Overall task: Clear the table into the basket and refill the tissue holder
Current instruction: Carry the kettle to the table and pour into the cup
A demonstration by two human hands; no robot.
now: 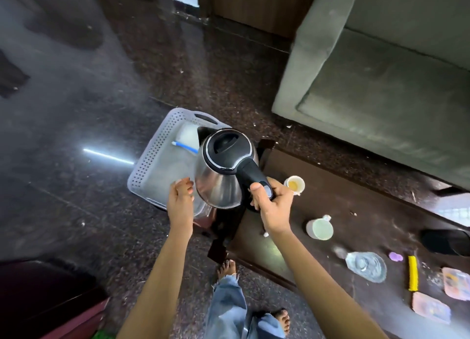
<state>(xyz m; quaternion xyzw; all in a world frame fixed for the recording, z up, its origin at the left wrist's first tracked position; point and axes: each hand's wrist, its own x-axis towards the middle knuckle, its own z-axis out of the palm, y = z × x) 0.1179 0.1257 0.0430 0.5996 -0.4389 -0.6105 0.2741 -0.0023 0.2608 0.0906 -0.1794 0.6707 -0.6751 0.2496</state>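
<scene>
Two grips here: our right grip (269,201) wraps the kettle (221,176) by its handle, left grip (181,198) spread beside it, basket (152,160) just left, past the table (330,211) edge.

Dim indoor light, wide-angle view, motion blur.
A bright white streak glares off the polished floor (109,156); the steel kettle (218,183) carries soft highlights; things on the worktop (356,211) smear, and straight lines bend toward the edges.

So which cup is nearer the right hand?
The small paper cup with yellow dregs, beside the right hand on the kettle; the pale green mug sits farther off.
</scene>
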